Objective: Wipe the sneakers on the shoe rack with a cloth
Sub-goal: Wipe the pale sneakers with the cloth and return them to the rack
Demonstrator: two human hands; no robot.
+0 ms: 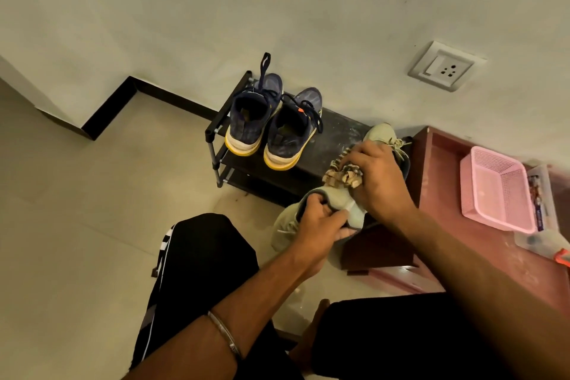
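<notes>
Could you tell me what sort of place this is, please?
Probably a room in a home, perhaps near an entrance: a low black shoe rack holding navy sneakers stands on a tiled floor against a plastered wall with a switch and socket plate.

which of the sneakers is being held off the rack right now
The pale green sneaker, gripped by the left hand; its mate and the navy pair sit on the shoe rack.

Home entryway: tiled floor [77, 225], low shoe rack [333, 139] by wall, wall socket [444, 66].
</notes>
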